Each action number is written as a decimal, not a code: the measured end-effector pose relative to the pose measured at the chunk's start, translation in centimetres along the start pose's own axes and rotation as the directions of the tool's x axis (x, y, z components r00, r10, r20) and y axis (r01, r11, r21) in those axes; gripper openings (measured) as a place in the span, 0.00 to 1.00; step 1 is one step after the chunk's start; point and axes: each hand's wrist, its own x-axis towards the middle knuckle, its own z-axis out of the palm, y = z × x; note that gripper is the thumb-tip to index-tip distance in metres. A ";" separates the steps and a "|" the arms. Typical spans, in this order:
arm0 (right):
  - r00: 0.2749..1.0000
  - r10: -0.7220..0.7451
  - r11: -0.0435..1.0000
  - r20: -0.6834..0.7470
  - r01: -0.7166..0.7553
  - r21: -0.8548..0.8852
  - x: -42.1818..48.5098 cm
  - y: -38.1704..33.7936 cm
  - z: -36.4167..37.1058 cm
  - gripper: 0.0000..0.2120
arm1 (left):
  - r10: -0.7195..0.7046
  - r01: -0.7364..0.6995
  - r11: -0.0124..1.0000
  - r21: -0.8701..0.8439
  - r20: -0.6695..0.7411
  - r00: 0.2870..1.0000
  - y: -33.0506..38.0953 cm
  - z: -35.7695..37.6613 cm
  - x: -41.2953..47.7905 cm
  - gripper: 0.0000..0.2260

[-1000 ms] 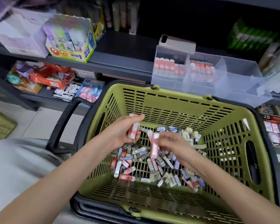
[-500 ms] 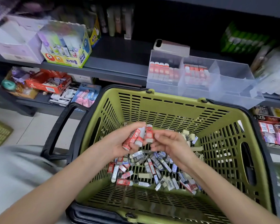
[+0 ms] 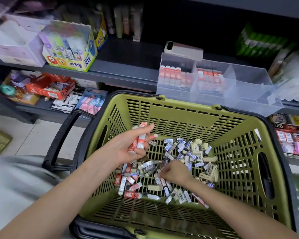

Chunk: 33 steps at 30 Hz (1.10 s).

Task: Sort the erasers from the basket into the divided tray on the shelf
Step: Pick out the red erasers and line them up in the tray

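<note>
- Dropping away from the left hand, the right hand now digs among loose erasers low in the basket; its fingers are blurred, so its grasp cannot be told.
- At frame centre, the left hand curls round several red-and-white erasers.
- Risk: that slack bundle may spill back.
- Upper right, the divided tray on the shelf holds two matching rows.

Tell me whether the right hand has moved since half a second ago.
Yes. The right hand has dropped away from the left hand, toward the near side of the basket, into the loose erasers.
</note>
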 end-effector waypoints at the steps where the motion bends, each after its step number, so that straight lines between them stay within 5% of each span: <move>1: 0.999 0.023 0.995 -0.042 -0.027 -0.098 0.1 0.0 0.7 0.12 | 0.000 0.000 1.000 0.000 -0.010 1.000 0.0 0.0 0.0 0.14; 4: 0.984 0.017 0.948 -0.178 -0.072 -0.310 0.4 -0.2 1.9 0.19 | 0.008 -0.006 1.000 0.019 -0.074 0.997 0.0 0.2 -0.2 0.15; 7: 0.969 -0.145 0.804 -0.202 -0.004 -0.594 0.8 -0.3 2.4 0.23 | 0.019 -0.016 1.000 0.019 -0.124 0.992 0.1 0.1 -0.2 0.19; 9: 0.967 -0.172 0.789 -0.188 0.022 -0.614 1.1 0.0 2.5 0.20 | 0.024 -0.022 1.000 0.022 -0.134 0.991 0.1 0.1 -0.2 0.19; 11: 0.979 -0.085 0.871 -0.188 -0.019 -0.491 1.4 0.3 2.5 0.19 | 0.046 -0.041 0.999 0.033 -0.169 0.985 0.0 -0.1 0.0 0.19; 15: 0.978 0.046 0.999 -0.202 -0.042 0.023 0.9 -0.5 1.1 0.11 | 0.165 -0.124 0.980 0.157 -0.284 0.944 -0.1 -0.5 0.4 0.15; 17: 0.987 0.024 0.877 -0.160 0.056 0.478 0.0 -1.9 -1.2 0.08 | 0.225 -0.153 0.961 0.231 -0.324 0.919 -0.1 -0.7 0.5 0.17; 19: 0.989 -0.099 0.602 -0.108 0.146 0.785 -0.9 -3.7 -3.9 0.05 | 0.224 -0.142 0.953 0.268 -0.308 0.925 -0.1 -0.6 0.3 0.23; 22: 0.944 -0.316 0.451 -0.097 0.240 0.860 -1.8 -6.5 -6.2 0.05 | 0.103 -0.057 0.959 0.277 -0.152 0.983 0.2 -0.1 -0.3 0.32; 28: 0.915 -0.376 0.283 -0.150 0.267 0.921 0.9 -8.0 -7.2 0.10 | 0.132 -0.120 0.987 0.103 -0.122 0.984 1.4 -0.5 -0.8 0.17; 30: 0.957 -0.219 0.501 -0.188 0.276 0.820 3.4 -7.0 -6.2 0.09 | 0.205 -0.210 0.978 -0.020 -0.136 0.969 2.1 -1.0 -1.1 0.16; 33: 0.960 -0.121 0.930 -0.252 0.199 0.311 7.2 -5.4 -3.5 0.15 | 0.333 -0.338 0.925 -0.173 -0.059 0.941 3.0 -1.7 -1.8 0.18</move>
